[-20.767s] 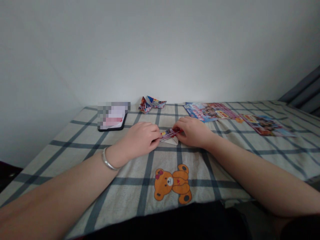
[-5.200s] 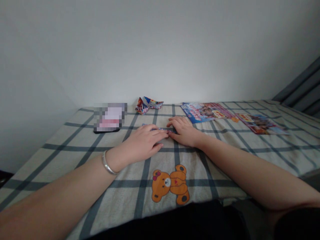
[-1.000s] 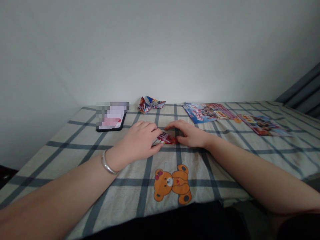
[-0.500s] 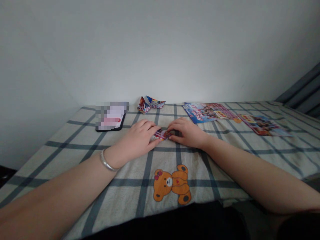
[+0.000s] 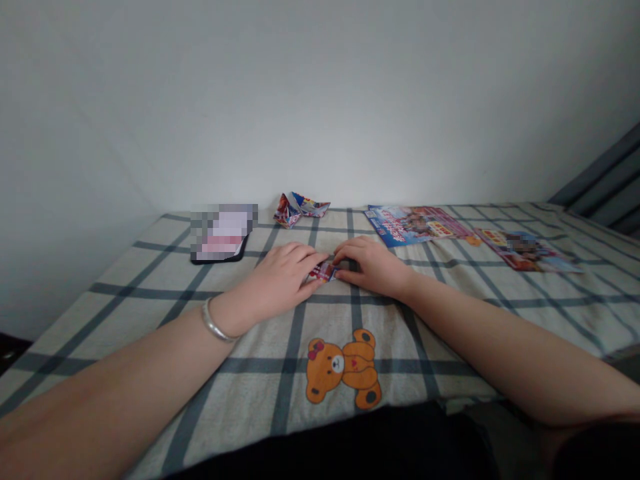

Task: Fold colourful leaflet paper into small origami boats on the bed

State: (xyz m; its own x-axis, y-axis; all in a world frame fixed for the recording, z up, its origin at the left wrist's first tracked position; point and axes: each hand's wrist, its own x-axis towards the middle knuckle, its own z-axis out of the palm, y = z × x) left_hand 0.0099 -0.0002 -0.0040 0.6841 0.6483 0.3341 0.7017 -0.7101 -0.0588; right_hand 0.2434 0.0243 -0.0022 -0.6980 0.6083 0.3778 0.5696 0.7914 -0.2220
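Between my two hands, a small folded piece of printed paper (image 5: 324,270) lies on the checked cloth (image 5: 240,400). My left hand (image 5: 283,277) grips its left side, thumb at the near edge and fingers over the far edge. On the right side, my right hand (image 5: 367,267) pinches the same paper with thumb and curled fingers. Both hands hide much of the paper, so its full shape does not show. A silver bangle (image 5: 216,323) circles my left wrist.
A folded paper shape (image 5: 300,208) stands near the wall. To the left lies a phone (image 5: 220,235), partly blurred. Printed flyers lie at the right: one larger sheet (image 5: 395,225) at the back and another sheet (image 5: 530,253) beyond it. A cartoon bear (image 5: 345,370) is printed on the cloth.
My left fingers have shifted slightly to the right over the paper's far edge, close to my right fingertips. Everything else looks the same.
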